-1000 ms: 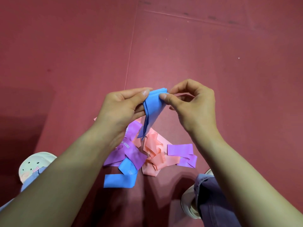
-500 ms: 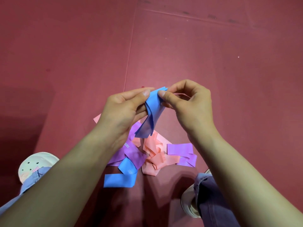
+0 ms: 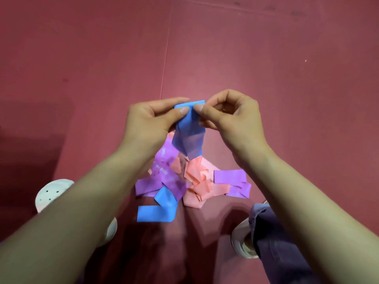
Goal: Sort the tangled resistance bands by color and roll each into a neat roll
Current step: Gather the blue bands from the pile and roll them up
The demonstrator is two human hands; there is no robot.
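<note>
Blue band (image 3: pixel 189 131) hangs pinched between both hands' fingers (image 3: pixel 183 109).

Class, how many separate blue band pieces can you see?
2. The held blue band hangs pinched between left hand and right hand; the floor blue band lies at the near-left edge of the pile. More may be hidden underneath.

In my fingers (image 3: pixel 181 110), blue band (image 3: pixel 189 130): thin smooth rubbery sheet, matt, slightly see-through at lower end. On floor (image 3: pixel 266 68), purple bands (image 3: pixel 162 181) and pink bands (image 3: pixel 200 175): same soft matt film, creased. Floor itself: dull red, smooth, faint seam. My clog (image 3: pixel 49 193): white moulded plastic, perforated. My trouser hem (image 3: pixel 264 218): bluish woven cloth
</note>
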